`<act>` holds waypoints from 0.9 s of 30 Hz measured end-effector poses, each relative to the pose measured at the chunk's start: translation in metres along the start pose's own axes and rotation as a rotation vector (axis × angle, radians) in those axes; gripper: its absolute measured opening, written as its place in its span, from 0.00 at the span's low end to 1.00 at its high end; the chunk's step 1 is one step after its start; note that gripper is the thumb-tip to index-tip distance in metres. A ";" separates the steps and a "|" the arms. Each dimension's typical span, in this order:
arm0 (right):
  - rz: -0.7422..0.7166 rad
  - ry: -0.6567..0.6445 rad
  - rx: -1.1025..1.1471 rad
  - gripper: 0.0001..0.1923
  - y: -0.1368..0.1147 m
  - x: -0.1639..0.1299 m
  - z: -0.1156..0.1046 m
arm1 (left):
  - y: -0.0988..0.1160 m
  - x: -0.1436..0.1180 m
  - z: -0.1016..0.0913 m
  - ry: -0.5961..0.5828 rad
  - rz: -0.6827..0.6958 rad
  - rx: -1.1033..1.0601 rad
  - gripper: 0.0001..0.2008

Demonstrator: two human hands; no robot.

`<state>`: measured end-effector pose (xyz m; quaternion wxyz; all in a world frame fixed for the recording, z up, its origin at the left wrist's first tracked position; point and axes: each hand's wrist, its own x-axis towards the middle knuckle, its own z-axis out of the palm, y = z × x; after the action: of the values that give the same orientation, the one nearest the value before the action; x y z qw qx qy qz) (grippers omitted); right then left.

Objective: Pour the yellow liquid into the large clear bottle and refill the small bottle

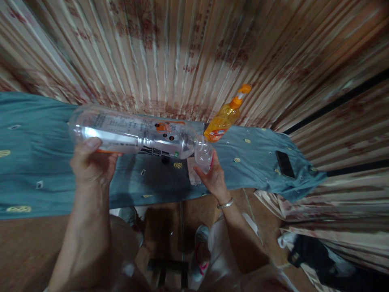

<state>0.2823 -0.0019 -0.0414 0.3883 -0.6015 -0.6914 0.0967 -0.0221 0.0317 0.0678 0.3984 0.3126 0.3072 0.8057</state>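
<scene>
My left hand point(92, 162) is closed around the base end of a large clear plastic bottle point(127, 132) with a printed label, its thumb on the near side. The bottle lies roughly level in the air above the cloth, neck to the right. At its mouth my right hand point(214, 174) grips a small clear plastic container point(203, 156) with a reddish edge. Mouth and container meet or overlap; I cannot tell whether they touch. Beneath the container is a pale, see-through item point(193, 172), partly hidden. Behind the right hand stands a pump bottle point(223, 121) of orange-yellow liquid.
A teal patterned cloth point(243, 162) covers the long narrow table. A black phone point(285, 164) lies toward its right end. Pleated curtains point(170, 61) hang right behind. Below are a dark stool-like frame point(168, 265) and dark fabric point(322, 259) at lower right.
</scene>
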 end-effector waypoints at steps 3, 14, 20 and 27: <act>0.001 0.008 0.001 0.51 0.001 0.000 0.001 | 0.000 0.000 0.000 0.010 0.003 0.003 0.35; 0.022 -0.008 -0.002 0.51 0.001 0.001 0.000 | 0.003 -0.003 0.004 0.013 -0.015 0.013 0.38; 0.024 -0.015 -0.006 0.51 0.000 0.001 -0.001 | 0.003 -0.002 0.003 0.018 -0.019 0.003 0.40; 0.015 0.000 -0.005 0.51 0.001 0.001 0.001 | 0.005 -0.004 0.006 0.023 -0.036 0.013 0.39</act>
<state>0.2827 -0.0006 -0.0424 0.3859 -0.6076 -0.6873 0.0979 -0.0177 0.0277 0.0745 0.4071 0.3004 0.3226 0.8000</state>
